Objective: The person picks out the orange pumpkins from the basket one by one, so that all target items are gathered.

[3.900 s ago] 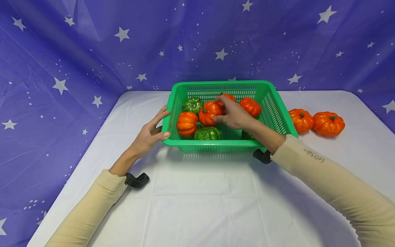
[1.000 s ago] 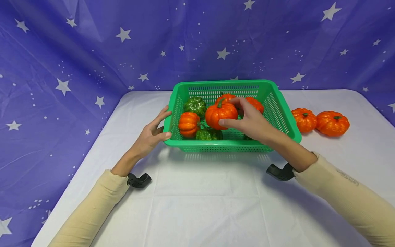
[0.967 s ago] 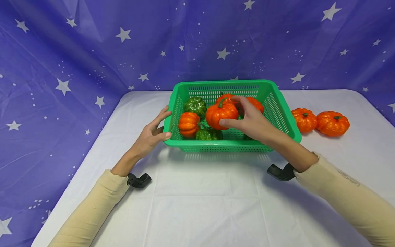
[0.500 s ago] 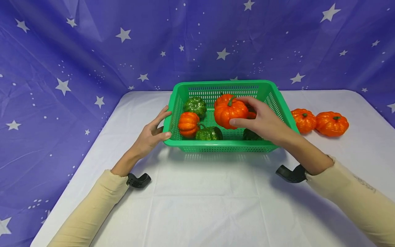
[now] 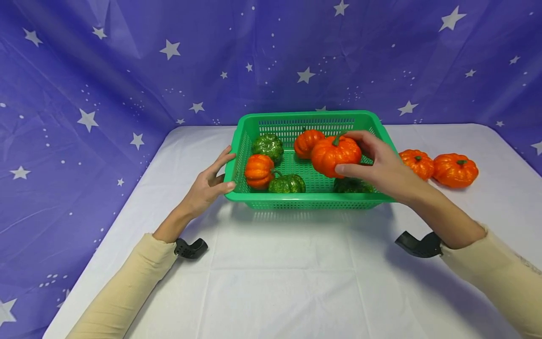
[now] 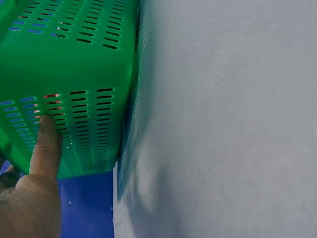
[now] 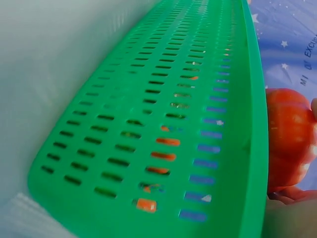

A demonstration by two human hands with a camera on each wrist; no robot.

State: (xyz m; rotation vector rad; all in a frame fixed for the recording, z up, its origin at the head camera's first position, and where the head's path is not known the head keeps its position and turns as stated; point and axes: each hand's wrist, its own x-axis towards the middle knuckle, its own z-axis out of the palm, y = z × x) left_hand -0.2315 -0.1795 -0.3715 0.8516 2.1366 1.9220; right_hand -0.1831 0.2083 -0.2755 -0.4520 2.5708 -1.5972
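My right hand (image 5: 387, 167) pinches an orange mini pumpkin (image 5: 332, 157) with a green stem, thumb in front and fingers behind. The pumpkin is raised over the right half of the green plastic basket (image 5: 305, 196). In the right wrist view, the pumpkin (image 7: 287, 134) appears past the basket's rim. My left hand (image 5: 205, 186) grips the basket's left rim near its front corner. In the left wrist view, one finger (image 6: 47, 148) touches the outside of the slotted wall. Inside lie orange pumpkins (image 5: 259, 171) (image 5: 307, 142) and green pumpkins (image 5: 268, 146) (image 5: 288, 183) (image 5: 349, 185).
Two orange pumpkins (image 5: 417, 164) (image 5: 455, 169) sit on the white tablecloth (image 5: 279, 263) right of the basket. A purple star-patterned cloth (image 5: 271, 61) hangs behind and along the left side. Black curved mounts (image 5: 191, 248) (image 5: 419, 245) protrude from both wrists.
My right hand has taken up an orange pumpkin from the basket's middle and carried it rightward, hiding another orange one there. My left hand stays on the rim.
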